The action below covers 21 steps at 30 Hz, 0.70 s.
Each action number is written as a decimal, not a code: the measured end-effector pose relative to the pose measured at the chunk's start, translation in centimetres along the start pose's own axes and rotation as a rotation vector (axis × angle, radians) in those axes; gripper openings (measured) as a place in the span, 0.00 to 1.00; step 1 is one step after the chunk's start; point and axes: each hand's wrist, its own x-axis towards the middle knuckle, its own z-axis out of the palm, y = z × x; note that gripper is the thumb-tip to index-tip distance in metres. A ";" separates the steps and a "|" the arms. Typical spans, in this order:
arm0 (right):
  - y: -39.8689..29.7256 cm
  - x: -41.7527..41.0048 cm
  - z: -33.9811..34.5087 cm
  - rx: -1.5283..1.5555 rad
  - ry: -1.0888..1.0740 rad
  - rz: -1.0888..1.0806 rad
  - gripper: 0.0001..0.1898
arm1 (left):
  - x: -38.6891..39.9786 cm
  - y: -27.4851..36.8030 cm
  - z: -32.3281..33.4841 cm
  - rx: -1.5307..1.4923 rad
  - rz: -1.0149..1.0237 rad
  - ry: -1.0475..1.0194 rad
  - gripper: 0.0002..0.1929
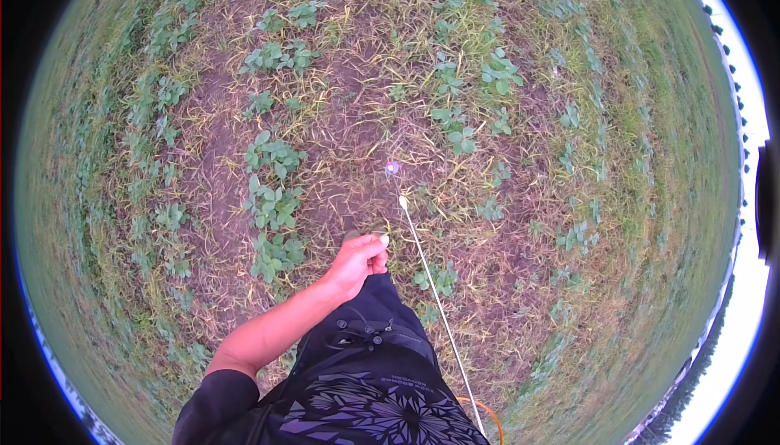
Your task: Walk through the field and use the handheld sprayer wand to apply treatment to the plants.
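Observation:
My left hand (359, 262) is in front of my dark trousers, its fingers curled and thumb bent in. A thin yellowish blade shows by the fingertips; whether it is held or lies behind cannot be told. My right hand is out of view. To the right of my left hand, a long, thin spray wand (436, 290) slants up from the bottom edge to a pale nozzle tip (403, 201). A small pinkish-white bright spot (392, 168) shows just beyond the tip, over the soil. A curved orange hose (496, 416) is beside the wand's lower end.
Rows of broad-leaved green crop plants (274, 201) run up both sides, with more plants (461, 140) right of the middle. Dry and green grass covers the brown soil between them. Part of a shoe (351, 235) shows just above my left hand. A tree line stands along the far right rim.

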 end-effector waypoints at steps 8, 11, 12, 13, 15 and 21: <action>5.4 -0.1 0.6 -0.020 -0.159 0.026 0.18 | 0.2 0.0 1.5 0.054 0.002 0.004 0.12; 1.9 5.6 3.8 0.157 -0.051 -0.105 0.17 | -0.4 0.4 1.3 0.058 0.026 0.056 0.12; 0.2 7.2 4.6 0.224 0.081 -0.338 0.17 | -0.6 0.6 1.1 0.062 0.039 0.068 0.12; -1.8 8.7 5.2 0.229 0.050 -0.325 0.16 | -0.7 0.8 0.9 0.066 0.056 0.073 0.13; -5.4 10.0 5.4 0.318 0.061 -0.358 0.15 | -1.0 1.1 0.8 0.057 0.065 0.099 0.13; -14.1 12.3 3.5 0.359 0.071 -0.382 0.14 | -0.5 1.5 1.8 -0.011 0.091 0.126 0.14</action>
